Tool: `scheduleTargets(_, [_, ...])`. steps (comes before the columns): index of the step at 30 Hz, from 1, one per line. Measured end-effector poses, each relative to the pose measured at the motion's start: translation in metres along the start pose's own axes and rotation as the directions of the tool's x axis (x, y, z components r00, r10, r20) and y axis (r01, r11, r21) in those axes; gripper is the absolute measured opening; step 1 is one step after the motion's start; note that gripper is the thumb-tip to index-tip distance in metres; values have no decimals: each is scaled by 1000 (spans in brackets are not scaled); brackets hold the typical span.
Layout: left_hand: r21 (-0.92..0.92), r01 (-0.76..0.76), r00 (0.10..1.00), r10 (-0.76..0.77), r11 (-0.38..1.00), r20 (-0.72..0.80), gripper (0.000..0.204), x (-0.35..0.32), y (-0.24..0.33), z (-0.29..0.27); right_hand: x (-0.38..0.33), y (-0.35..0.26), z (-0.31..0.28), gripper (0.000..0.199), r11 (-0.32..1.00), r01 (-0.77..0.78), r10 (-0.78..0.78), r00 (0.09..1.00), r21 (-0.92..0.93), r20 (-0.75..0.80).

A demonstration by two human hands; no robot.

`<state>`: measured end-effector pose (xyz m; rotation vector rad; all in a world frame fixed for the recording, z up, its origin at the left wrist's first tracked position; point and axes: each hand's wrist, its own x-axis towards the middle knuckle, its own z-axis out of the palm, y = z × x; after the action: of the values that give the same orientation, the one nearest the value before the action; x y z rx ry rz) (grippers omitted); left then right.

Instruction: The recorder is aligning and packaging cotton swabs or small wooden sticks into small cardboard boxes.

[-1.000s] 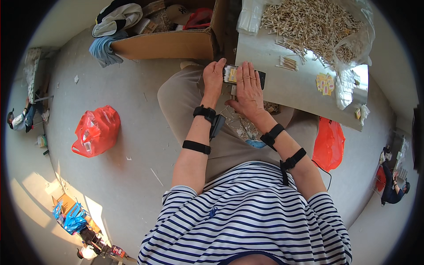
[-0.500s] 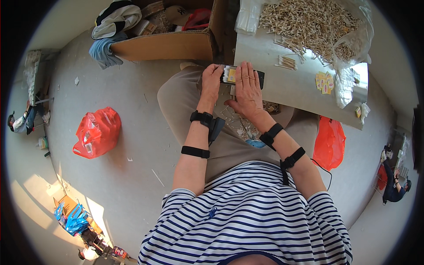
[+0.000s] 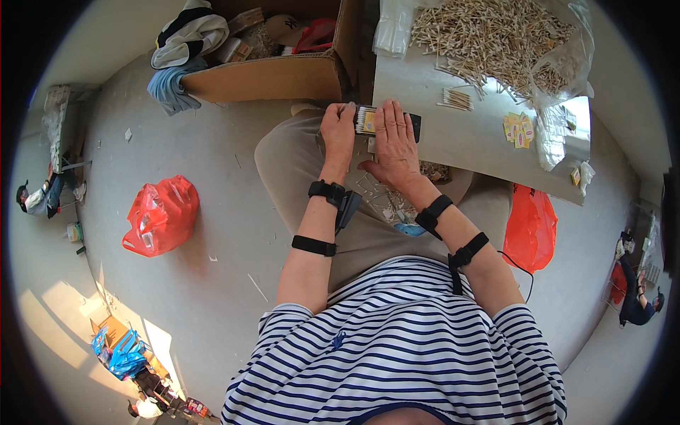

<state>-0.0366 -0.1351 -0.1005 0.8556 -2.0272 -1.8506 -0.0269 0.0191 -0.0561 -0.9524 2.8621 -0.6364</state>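
Note:
A row of cotton swabs [image 3: 365, 115] with a yellow card [image 3: 369, 123] lies over a flat black holder [image 3: 416, 127] at the near left corner of the metal table. My left hand [image 3: 337, 133] is closed round the left end of this pack, thumb on top. Flat across its right part lies my right hand [image 3: 397, 145], fingers stretched out and side by side, thumb spread. The holder's right end sticks out beyond those fingers; what lies beneath the palm is hidden. On the table, a small bundle of swabs [image 3: 457, 99] and several yellow cards [image 3: 518, 130] lie to the right.
A big heap of loose swabs [image 3: 489, 35] spills from a clear plastic bag [image 3: 567, 71] on the metal table [image 3: 489, 152]. At far left stands a cardboard box [image 3: 273, 79] with clothes. Red bags [image 3: 163, 216] rest on both sides. Loose swabs lie in my lap. Other people work farther off.
The whole view has shifted slightly. Both hands keep nearly the same pose on the swab pack, with the right fingers a touch closer to the left hand.

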Motion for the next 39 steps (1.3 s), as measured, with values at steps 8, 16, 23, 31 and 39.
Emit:
scheduleTargets(8, [105,-176,969,191,979,-160,19,-14,46,-48,-4,47,-38,64,948,62,65,923,312,-379])
scheduleTargets(16, [389,-525,806,297,757,511,29,-105,78,8,-36,154,-65,12,927,-288,366,836,242,-408])
scheduleTargets(23, [372,-724,606,278,581,746,40,-127,89,77,-11,162,-63,12,939,-302,343,852,164,-396])
scheduleTargets(31, [444,-748,647,393,492,654,52,-108,78,104,2,163,-56,8,978,-193,210,882,82,-421])
scheduleTargets(39, [506,-785,619,478,357,623,58,-101,61,125,-22,154,-59,5,970,-168,220,911,175,-350])
